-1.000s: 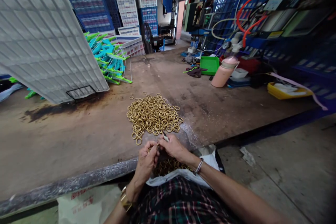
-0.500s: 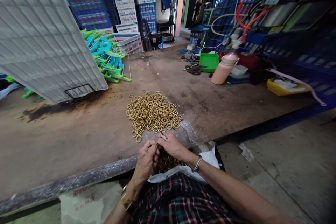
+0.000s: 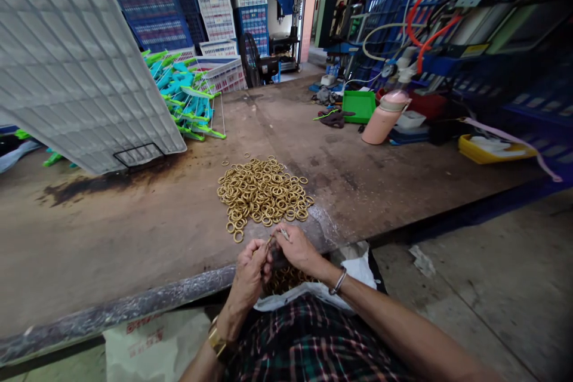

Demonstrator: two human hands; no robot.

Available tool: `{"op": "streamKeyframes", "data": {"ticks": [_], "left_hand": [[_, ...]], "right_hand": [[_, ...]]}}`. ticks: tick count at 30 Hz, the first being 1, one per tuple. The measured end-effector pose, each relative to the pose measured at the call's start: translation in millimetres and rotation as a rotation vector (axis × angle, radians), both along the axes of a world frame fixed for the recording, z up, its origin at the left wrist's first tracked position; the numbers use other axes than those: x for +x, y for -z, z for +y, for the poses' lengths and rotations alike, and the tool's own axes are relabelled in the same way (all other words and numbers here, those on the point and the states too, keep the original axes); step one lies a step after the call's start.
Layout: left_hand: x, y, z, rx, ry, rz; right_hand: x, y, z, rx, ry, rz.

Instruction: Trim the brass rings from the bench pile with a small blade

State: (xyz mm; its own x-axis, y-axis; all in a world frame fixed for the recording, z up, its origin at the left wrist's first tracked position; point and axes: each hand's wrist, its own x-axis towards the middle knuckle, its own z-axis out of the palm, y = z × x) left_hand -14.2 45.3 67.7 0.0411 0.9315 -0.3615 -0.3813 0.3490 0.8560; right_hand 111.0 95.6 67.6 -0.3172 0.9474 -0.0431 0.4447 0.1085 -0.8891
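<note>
Close together at the table's front edge, both hands work over a bag of rings. My left hand [image 3: 251,267] is closed, pinching a brass-coloured ring [image 3: 269,240] between thumb and finger, seen nearly edge-on. Beside it, my right hand [image 3: 299,249] is closed around a small slim metal tool [image 3: 285,234]; its exact kind is hard to make out, and its fingertips are by the ring. Just beyond lies a loose pile of brass-coloured rings [image 3: 264,191]. Under my hands, more rings [image 3: 290,279] sit in an open white bag [image 3: 358,271], partly hidden by my wrists.
A grey ribbed panel [image 3: 89,65] leans over the table [image 3: 147,221] at left, next to green and blue plastic pieces [image 3: 190,98]. To the right stand a pink bottle [image 3: 382,122], a green tray [image 3: 359,106] and a yellow tray [image 3: 492,152]. A fan [image 3: 253,59] is behind.
My right hand has shifted slightly up and away from the left, and the tool's angle has changed. The ring now shows between my fingertips. The view has moved slightly.
</note>
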Motion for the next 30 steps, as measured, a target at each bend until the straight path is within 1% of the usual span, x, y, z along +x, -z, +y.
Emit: {"op": "streamKeyframes", "data": {"ticks": [3, 6, 8, 12, 16, 19, 22, 26, 28, 30], "left_hand": [[1, -0.3, 1, 0.009, -0.019, 0.041], [1, 0.4, 1, 0.011, -0.020, 0.073], [1, 1.1, 0, 0.007, -0.021, 0.091], [1, 2.3, -1, 0.008, -0.013, 0.134], [1, 3.9, -1, 0.018, 0.003, 0.149], [-1, 2.8, -2, 0.022, -0.009, 0.102], [-2, -3.4, -6, 0.004, -0.001, 0.037], [0, -13.1, -11, -0.019, 0.061, -0.112], [0, -14.2, -10, -0.033, 0.040, -0.199], [-1, -12.2, -8, -0.057, 0.009, -0.252]], "right_hand": [[2, 4.1, -4, 0.120, -0.124, -0.232], [3, 5.1, -8, 0.184, -0.230, -0.435], [3, 3.1, -10, 0.194, -0.267, -0.513], [2, -1.0, -9, 0.189, -0.297, -0.567], [-2, 2.1, -9, 0.179, -0.256, -0.642], [-6, 5.7, -8, 0.180, -0.229, -0.699], [-7, 6.2, -1, 0.186, -0.198, -0.715], [-2, 3.8, 16, 0.196, -0.092, -0.761], [-3, 3.2, 23, 0.256, -0.050, -0.744], [-6, 3.2, 30, 0.312, -0.017, -0.733]]}}
